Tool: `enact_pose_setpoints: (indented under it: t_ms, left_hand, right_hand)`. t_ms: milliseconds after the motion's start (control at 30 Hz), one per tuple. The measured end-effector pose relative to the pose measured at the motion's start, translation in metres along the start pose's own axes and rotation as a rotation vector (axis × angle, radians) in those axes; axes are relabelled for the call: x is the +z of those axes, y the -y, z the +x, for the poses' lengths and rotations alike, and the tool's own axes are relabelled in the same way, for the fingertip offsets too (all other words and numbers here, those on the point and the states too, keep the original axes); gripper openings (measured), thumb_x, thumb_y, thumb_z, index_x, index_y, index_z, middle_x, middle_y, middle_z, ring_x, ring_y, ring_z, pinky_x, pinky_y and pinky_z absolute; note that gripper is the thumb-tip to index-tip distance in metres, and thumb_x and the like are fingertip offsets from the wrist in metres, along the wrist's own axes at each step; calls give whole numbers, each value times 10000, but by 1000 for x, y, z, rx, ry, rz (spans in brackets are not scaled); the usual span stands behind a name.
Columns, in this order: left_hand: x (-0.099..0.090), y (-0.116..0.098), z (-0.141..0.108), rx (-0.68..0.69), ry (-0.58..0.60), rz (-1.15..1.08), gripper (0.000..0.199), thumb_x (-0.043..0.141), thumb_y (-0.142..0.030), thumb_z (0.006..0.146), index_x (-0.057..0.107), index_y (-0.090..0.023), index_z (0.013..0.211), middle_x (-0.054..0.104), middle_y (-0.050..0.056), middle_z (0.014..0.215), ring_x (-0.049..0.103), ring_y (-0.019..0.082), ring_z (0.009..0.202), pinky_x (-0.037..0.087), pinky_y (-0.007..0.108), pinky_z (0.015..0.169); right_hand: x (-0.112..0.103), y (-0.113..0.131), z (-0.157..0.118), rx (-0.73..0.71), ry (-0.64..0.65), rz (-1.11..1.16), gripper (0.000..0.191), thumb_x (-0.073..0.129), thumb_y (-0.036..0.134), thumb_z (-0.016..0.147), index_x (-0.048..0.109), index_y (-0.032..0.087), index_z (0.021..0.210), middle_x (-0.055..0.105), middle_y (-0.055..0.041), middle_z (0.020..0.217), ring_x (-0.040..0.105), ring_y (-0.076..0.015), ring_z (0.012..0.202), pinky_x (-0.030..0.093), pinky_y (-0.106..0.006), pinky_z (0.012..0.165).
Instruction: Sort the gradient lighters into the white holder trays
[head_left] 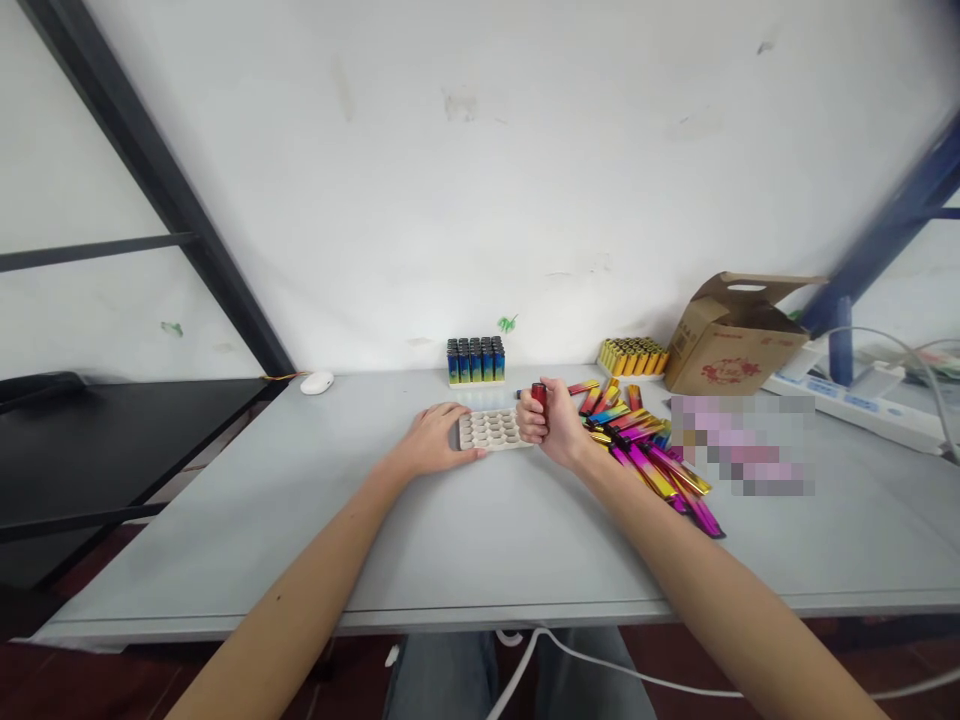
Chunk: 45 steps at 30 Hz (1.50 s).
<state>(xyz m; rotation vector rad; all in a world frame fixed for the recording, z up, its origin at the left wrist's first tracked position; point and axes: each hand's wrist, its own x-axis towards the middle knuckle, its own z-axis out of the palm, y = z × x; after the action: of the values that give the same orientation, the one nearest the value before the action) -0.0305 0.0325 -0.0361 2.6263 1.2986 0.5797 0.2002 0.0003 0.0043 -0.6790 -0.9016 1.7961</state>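
Observation:
A white tray with round holes (491,431) lies flat on the grey table (480,530). My left hand (433,438) rests on the table, fingers against the tray's left edge. My right hand (550,424) is closed around a red lighter (538,394), held upright at the tray's right edge. A loose pile of multicoloured lighters (645,450) lies just right of that hand.
A filled tray of blue lighters (475,361) and a tray of yellow lighters (634,357) stand by the wall. An open cardboard box (731,340) sits at the right, a power strip (855,400) beyond it. A white mouse (316,382) lies at the left. A black shelf (112,430) adjoins.

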Motion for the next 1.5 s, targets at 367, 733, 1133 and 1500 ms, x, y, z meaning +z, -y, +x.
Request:
enact_pose_setpoints:
  t_ms: [367, 733, 1133, 1500]
  left_hand:
    - [-2, 3, 2, -29, 37, -11, 804, 623, -751, 732, 514, -214, 1320, 531, 119, 1393, 455, 348, 1316, 326, 498, 1113]
    - [-6, 6, -2, -8, 83, -2, 838, 601, -771, 736, 540, -213, 1357, 461, 153, 1455, 402, 372, 1365, 305, 529, 1143]
    - [1, -32, -3, 53, 99, -9, 824, 637, -799, 692, 581, -237, 1292, 423, 144, 1477, 342, 377, 1401, 290, 526, 1149]
    - [2, -32, -1, -5, 91, -84, 1071, 691, -777, 643, 321, -209, 1472, 413, 160, 1473, 349, 375, 1389, 303, 516, 1135]
  right_hand:
    - [5, 0, -3, -56, -44, 24, 383, 343, 452, 828, 266, 235, 522, 187, 83, 426, 107, -84, 390, 164, -212, 375]
    - [5, 2, -5, -95, -28, -16, 292, 392, 476, 792, 416, 226, 643, 285, 83, 455, 184, -84, 386, 180, -221, 403]
    - [-9, -11, 7, -376, -208, -612, 274, 606, 415, 828, 682, 207, 988, 676, -42, 1069, 591, -182, 1018, 433, -309, 905]
    - [-7, -19, 10, -479, -173, -754, 286, 696, 384, 782, 689, 182, 984, 682, -18, 812, 614, -154, 734, 489, -298, 730]
